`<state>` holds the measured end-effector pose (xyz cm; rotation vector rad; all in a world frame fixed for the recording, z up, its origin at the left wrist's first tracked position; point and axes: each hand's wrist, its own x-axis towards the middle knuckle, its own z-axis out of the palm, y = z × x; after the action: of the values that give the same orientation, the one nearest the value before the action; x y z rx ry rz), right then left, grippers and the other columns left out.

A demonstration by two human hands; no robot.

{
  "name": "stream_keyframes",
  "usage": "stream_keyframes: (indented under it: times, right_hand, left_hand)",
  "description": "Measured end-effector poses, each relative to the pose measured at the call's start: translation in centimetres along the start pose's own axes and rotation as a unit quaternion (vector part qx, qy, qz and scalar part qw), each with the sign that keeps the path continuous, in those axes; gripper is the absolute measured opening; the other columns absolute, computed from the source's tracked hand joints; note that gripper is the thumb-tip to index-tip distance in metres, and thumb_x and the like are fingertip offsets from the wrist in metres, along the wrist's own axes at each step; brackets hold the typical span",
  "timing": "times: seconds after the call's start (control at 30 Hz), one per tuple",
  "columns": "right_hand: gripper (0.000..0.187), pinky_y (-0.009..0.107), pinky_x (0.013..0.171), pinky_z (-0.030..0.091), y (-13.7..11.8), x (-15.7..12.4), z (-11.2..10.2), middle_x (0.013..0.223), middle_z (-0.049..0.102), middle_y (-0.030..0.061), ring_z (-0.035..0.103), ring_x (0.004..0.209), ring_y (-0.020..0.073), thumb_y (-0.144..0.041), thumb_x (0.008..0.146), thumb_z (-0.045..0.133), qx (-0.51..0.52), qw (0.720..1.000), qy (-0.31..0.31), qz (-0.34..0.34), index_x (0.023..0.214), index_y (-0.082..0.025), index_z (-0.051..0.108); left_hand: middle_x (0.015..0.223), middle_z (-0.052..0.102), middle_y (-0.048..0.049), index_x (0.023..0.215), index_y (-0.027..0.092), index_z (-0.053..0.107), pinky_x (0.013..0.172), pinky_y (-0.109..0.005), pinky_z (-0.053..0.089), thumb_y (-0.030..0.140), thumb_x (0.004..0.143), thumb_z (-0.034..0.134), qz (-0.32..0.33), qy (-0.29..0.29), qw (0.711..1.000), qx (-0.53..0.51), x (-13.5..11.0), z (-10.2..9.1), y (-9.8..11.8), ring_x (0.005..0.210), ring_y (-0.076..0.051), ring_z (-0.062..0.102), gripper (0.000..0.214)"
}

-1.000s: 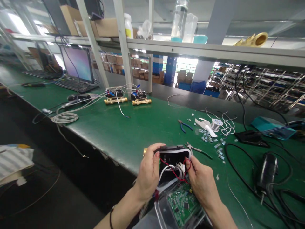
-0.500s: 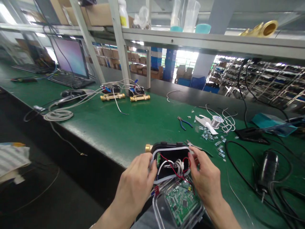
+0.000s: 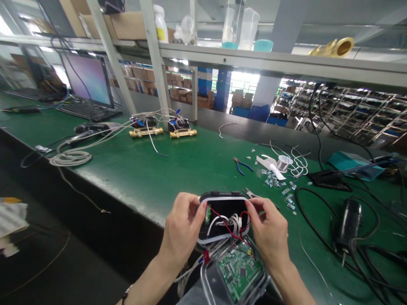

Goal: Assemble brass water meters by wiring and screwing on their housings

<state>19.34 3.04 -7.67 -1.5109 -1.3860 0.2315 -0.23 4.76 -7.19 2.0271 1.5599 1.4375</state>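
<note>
Black plastic housing (image 3: pixel 224 202) is being held over the front edge of the table (image 3: pixel 143 178), its long axis running crosswise and its open face turning up toward the camera. The left hand (image 3: pixel 182 224) is gripping one end and the right hand (image 3: pixel 267 228) the other, the two hands sitting apart on either side. Red and white wires (image 3: pixel 230 221) are looping out of the housing down to a clear lid (image 3: pixel 206 284) carrying a green circuit board (image 3: pixel 241 271) just below. Blue-handled pliers (image 3: pixel 241 166) are lying on the table beyond.
</note>
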Motion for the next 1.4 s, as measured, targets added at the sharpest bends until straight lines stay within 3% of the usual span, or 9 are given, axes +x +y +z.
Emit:
stream_keyframes:
  times: [0.1, 0.17, 0.4, 0.63, 0.83, 0.97, 1.2, 1.3, 1.4]
  right_hand:
    - [0.025, 0.025, 0.059, 0.041, -0.1, 0.4, 0.2, 0.073, 0.062, 0.0007, 0.052, 0.062, 0.0124, -0.043, 0.079, 0.063, 0.133, 0.985, -0.028, 0.111, 0.081, -0.019, 0.064]
    - [0.029, 0.024, 0.06, 0.041, -0.1, 0.7, 0.4, 0.071, 0.061, -0.0001, 0.052, 0.064, 0.0122, -0.045, 0.074, 0.067, 0.217, 0.962, -0.045, 0.16, 0.081, -0.018, 0.062]
    - [0.04, 0.02, 0.043, 0.032, 0.1, 1.2, 0.4, 0.06, 0.051, -0.0035, 0.041, 0.048, 0.0076, -0.052, 0.066, 0.071, 0.317, 0.918, -0.101, 0.217, 0.077, -0.016, 0.057]
    - [0.044, 0.022, 0.06, 0.045, 0.3, 1.8, 0.1, 0.08, 0.061, 0.0009, 0.055, 0.069, 0.0122, -0.048, 0.062, 0.076, 0.347, 0.901, -0.13, 0.225, 0.088, -0.018, 0.058]
    - [0.039, 0.023, 0.064, 0.044, 0.5, 2.3, -0.1, 0.079, 0.063, 0.0014, 0.056, 0.07, 0.0122, -0.046, 0.067, 0.074, 0.353, 0.895, -0.162, 0.222, 0.09, -0.017, 0.062]
    - [0.04, 0.024, 0.065, 0.046, 1.3, 2.4, 0.0, 0.085, 0.064, 0.0033, 0.056, 0.072, 0.0136, -0.045, 0.064, 0.077, 0.331, 0.903, -0.168, 0.218, 0.09, -0.017, 0.063]
    - [0.04, 0.026, 0.063, 0.048, 3.5, 0.9, -0.8, 0.089, 0.065, 0.0058, 0.059, 0.072, 0.0155, -0.049, 0.069, 0.072, 0.307, 0.901, -0.223, 0.213, 0.095, -0.019, 0.063]
    - [0.038, 0.029, 0.071, 0.049, 3.8, 0.0, -1.8, 0.09, 0.064, 0.0052, 0.059, 0.075, 0.0155, -0.046, 0.073, 0.07, 0.322, 0.876, -0.289, 0.216, 0.097, -0.019, 0.06]
    - [0.041, 0.031, 0.08, 0.048, 3.8, -0.5, -2.1, 0.099, 0.062, 0.0052, 0.059, 0.085, 0.0164, -0.04, 0.071, 0.074, 0.326, 0.864, -0.324, 0.205, 0.105, -0.021, 0.057]
  left_hand:
    - [0.096, 0.056, -0.0037, 0.091, 0.019, 0.05, 0.075, -0.03, 0.049, 0.036, 0.089, 0.051, -0.021, 0.014, 0.998, -0.055, 0.3, 0.4, -0.4, 0.083, -0.016, 0.058, 0.017]
    - [0.107, 0.058, -0.0059, 0.097, 0.019, 0.049, 0.083, -0.032, 0.049, 0.037, 0.089, 0.05, -0.068, -0.018, 0.992, -0.107, 0.5, 0.5, -0.5, 0.094, -0.017, 0.06, 0.02]
    - [0.118, 0.062, -0.0111, 0.11, 0.016, 0.051, 0.096, -0.035, 0.046, 0.042, 0.089, 0.049, -0.174, -0.143, 0.935, -0.276, 1.3, -0.1, -0.1, 0.108, -0.019, 0.06, 0.033]
    - [0.1, 0.069, -0.0062, 0.105, 0.016, 0.061, 0.081, -0.029, 0.05, 0.046, 0.082, 0.056, -0.19, -0.17, 0.938, -0.237, 2.5, 0.1, -0.1, 0.092, -0.018, 0.065, 0.038]
    - [0.092, 0.068, -0.0038, 0.1, 0.017, 0.063, 0.072, -0.028, 0.049, 0.044, 0.082, 0.056, -0.193, -0.195, 0.941, -0.198, 3.3, 0.3, 0.5, 0.081, -0.017, 0.064, 0.033]
    - [0.096, 0.067, -0.0064, 0.097, 0.016, 0.063, 0.078, -0.03, 0.049, 0.04, 0.082, 0.057, -0.173, -0.201, 0.944, -0.194, 3.3, 0.3, 0.6, 0.085, -0.019, 0.062, 0.029]
    - [0.122, 0.057, -0.0124, 0.121, 0.017, 0.049, 0.099, -0.04, 0.042, 0.037, 0.084, 0.057, -0.163, -0.181, 0.945, -0.22, 0.4, -1.0, -0.4, 0.11, -0.023, 0.055, 0.043]
    - [0.121, 0.056, -0.0118, 0.125, 0.018, 0.044, 0.098, -0.042, 0.043, 0.035, 0.081, 0.063, -0.184, -0.233, 0.923, -0.246, -1.3, -2.0, -1.5, 0.11, -0.024, 0.055, 0.051]
    - [0.121, 0.057, -0.0111, 0.132, 0.021, 0.036, 0.097, -0.041, 0.044, 0.033, 0.079, 0.066, -0.213, -0.298, 0.871, -0.327, -2.1, -2.3, -2.8, 0.11, -0.023, 0.056, 0.062]
